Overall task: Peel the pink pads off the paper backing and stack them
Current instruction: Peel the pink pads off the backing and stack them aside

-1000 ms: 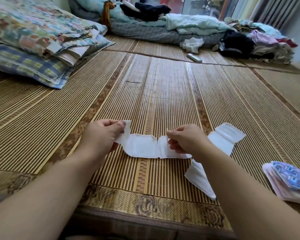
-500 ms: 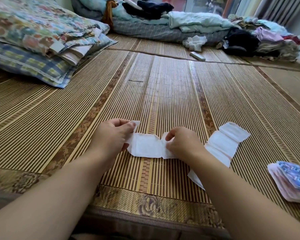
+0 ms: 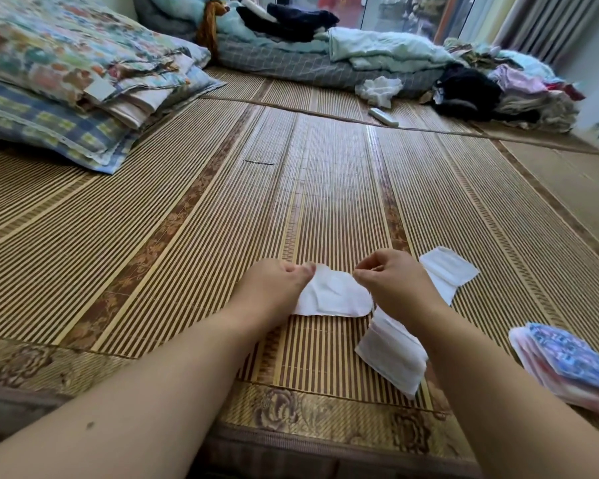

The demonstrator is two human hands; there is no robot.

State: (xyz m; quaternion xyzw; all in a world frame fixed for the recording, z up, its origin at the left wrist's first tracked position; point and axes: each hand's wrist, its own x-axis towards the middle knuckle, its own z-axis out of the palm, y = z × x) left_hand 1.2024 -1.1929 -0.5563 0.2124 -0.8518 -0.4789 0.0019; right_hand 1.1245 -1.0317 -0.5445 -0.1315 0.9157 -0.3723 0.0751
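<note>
A white pad [image 3: 332, 297] lies on the bamboo mat [image 3: 187, 236] between my hands. My left hand [image 3: 274, 292] pinches its left end. My right hand [image 3: 395, 285] is closed at the pad's right end, fingertips pinched together; what they hold is too small to tell. A second white pad [image 3: 393, 354] lies unfolded under my right forearm, its far end [image 3: 448, 271] showing beyond my right hand. A stack of pink pads with a blue patterned wrapper on top [image 3: 567, 361] sits at the right edge.
Folded quilts and pillows [image 3: 70, 77] pile up at the left. Bedding and heaps of clothes [image 3: 360, 53] line the far side, with a white remote [image 3: 382, 117] on the mat. The mat's flowered border [image 3: 325, 409] runs along the near edge.
My two hands have come closer together, and the white pad between them has been drawn in from a long strip to a shorter piece. The view has shifted left.
</note>
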